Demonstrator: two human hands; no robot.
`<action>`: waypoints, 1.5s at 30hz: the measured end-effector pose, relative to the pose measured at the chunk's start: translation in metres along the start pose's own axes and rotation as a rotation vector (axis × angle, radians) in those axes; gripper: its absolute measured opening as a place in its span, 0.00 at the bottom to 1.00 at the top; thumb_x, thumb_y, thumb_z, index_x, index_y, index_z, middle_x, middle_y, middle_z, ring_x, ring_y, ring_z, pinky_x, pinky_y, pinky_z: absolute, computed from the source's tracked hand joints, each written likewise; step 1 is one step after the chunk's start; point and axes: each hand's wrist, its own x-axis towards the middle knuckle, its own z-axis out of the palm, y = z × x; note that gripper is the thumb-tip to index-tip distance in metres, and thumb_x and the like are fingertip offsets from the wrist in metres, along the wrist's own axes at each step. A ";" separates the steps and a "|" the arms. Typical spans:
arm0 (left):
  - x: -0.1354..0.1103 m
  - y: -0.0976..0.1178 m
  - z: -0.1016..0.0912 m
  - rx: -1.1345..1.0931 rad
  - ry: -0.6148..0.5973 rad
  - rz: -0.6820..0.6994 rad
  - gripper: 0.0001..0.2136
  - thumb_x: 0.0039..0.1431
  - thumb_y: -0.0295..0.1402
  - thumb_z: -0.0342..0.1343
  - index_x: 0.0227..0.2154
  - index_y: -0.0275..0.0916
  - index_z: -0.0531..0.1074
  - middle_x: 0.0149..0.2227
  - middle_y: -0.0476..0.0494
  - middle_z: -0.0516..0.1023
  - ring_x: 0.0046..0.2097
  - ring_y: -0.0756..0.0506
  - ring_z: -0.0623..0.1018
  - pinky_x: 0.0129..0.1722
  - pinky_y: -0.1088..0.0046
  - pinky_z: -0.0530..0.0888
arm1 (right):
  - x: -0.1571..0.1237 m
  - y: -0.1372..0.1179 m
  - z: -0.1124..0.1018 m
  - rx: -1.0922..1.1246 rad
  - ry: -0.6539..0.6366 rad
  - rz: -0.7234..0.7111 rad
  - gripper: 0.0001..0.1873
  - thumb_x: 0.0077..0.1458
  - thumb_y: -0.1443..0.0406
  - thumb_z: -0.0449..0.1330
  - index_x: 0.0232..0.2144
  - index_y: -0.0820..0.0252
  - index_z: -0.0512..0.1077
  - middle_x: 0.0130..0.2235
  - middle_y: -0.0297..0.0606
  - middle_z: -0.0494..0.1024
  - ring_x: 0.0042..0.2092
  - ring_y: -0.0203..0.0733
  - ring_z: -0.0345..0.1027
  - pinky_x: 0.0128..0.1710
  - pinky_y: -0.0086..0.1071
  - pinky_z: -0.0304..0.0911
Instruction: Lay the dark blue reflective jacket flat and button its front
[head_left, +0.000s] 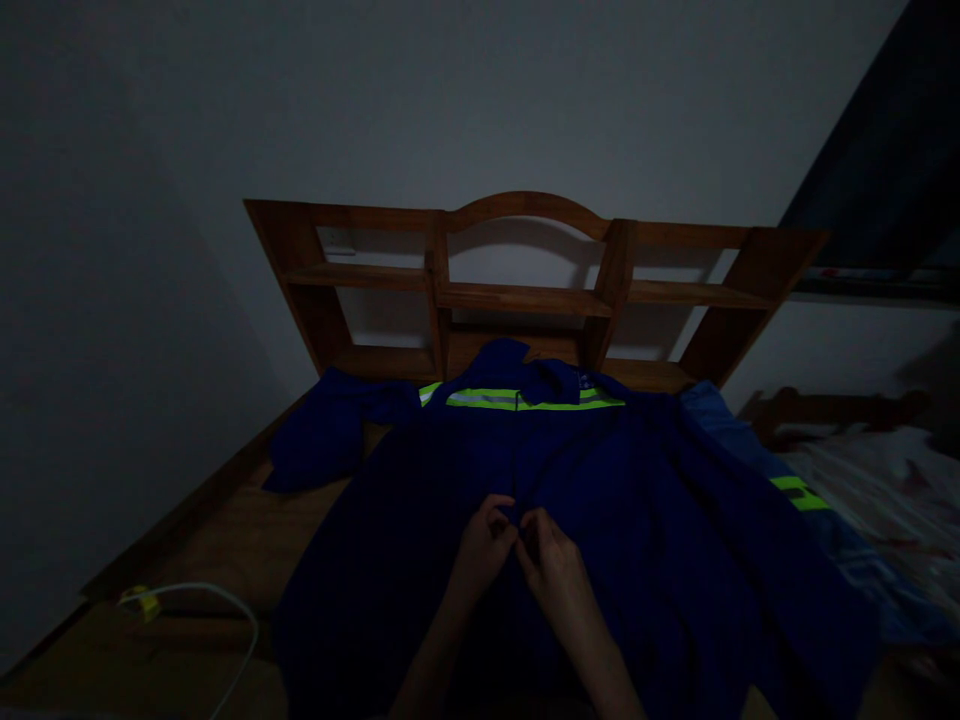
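Observation:
A dark blue work jacket [420, 500] lies spread out, its collar toward the wooden headboard and a yellow-green reflective band [480, 399] across its chest. My left hand [486, 540] and my right hand [551, 560] meet at the jacket's front opening, below the band. Both have thumb and fingers pinched together on the jacket front, close beside each other. Whatever small part of the closure sits between the fingertips is too dark to make out. One sleeve [319, 440] is bent out to the left; the other runs down the right side.
Behind the jacket stands a wooden headboard [525, 298] with open shelves, against a pale wall. A white cable [244, 605] with a yellow piece [146, 604] lies at the lower left. On the right are a lighter blue garment [847, 540] and crumpled pale cloth or plastic [892, 480].

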 end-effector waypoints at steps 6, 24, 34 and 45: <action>0.000 -0.001 0.002 0.050 0.018 0.024 0.17 0.46 0.23 0.50 0.42 0.37 0.67 0.25 0.53 0.66 0.29 0.51 0.69 0.33 0.77 0.65 | 0.006 0.007 -0.013 0.211 -0.067 0.057 0.07 0.53 0.70 0.55 0.36 0.58 0.64 0.28 0.30 0.70 0.28 0.34 0.66 0.29 0.26 0.58; -0.018 0.008 0.010 0.221 0.065 0.173 0.20 0.58 0.28 0.46 0.54 0.44 0.61 0.35 0.47 0.70 0.36 0.50 0.72 0.40 0.74 0.69 | 0.013 0.011 -0.022 0.187 -0.075 -0.036 0.09 0.62 0.65 0.49 0.33 0.59 0.67 0.35 0.35 0.70 0.36 0.37 0.65 0.38 0.29 0.57; -0.016 0.010 0.009 0.176 0.048 0.157 0.14 0.60 0.30 0.44 0.48 0.41 0.67 0.33 0.47 0.72 0.37 0.50 0.73 0.40 0.75 0.68 | 0.016 0.026 -0.005 0.365 -0.030 0.203 0.15 0.59 0.55 0.52 0.32 0.59 0.69 0.30 0.34 0.72 0.32 0.37 0.65 0.31 0.27 0.58; -0.015 0.010 0.010 0.207 0.078 0.121 0.12 0.58 0.29 0.47 0.43 0.42 0.71 0.33 0.47 0.75 0.36 0.50 0.75 0.39 0.75 0.70 | 0.018 0.030 -0.003 0.410 -0.021 0.201 0.19 0.58 0.51 0.51 0.30 0.61 0.69 0.29 0.36 0.72 0.31 0.38 0.65 0.30 0.27 0.58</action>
